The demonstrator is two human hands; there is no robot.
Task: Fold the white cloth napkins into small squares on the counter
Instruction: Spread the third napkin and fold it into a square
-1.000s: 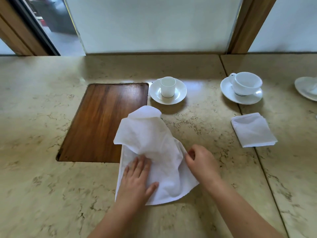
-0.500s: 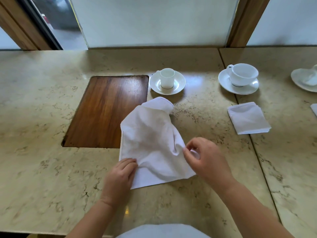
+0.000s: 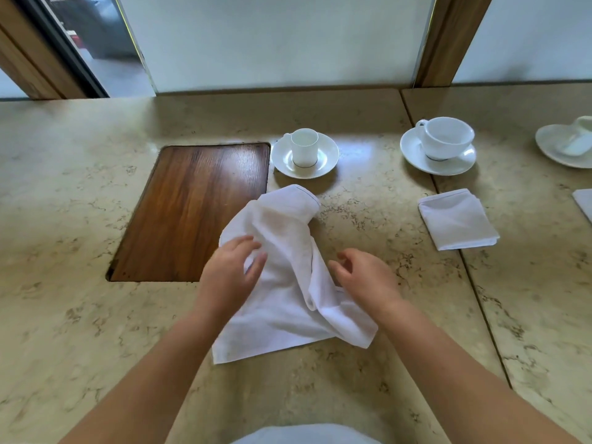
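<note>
**Napkin being straightened before folding**

A rumpled white napkin (image 3: 288,277) lies mid-frame on the bench (image 3: 64,315). The left hand (image 3: 229,274) rests on it, fingers apart; the right hand (image 3: 365,277) hovers, loosely curled. Flattening is judged necessary next. One folded napkin (image 3: 456,219) lies right.

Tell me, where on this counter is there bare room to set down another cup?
Bare stone lies left of the wooden panel, behind it toward the window, and between the small cup's saucer and the large cup's saucer. It is crowded in the middle, where both hands work the rumpled napkin, and near the folded napkin.
</note>
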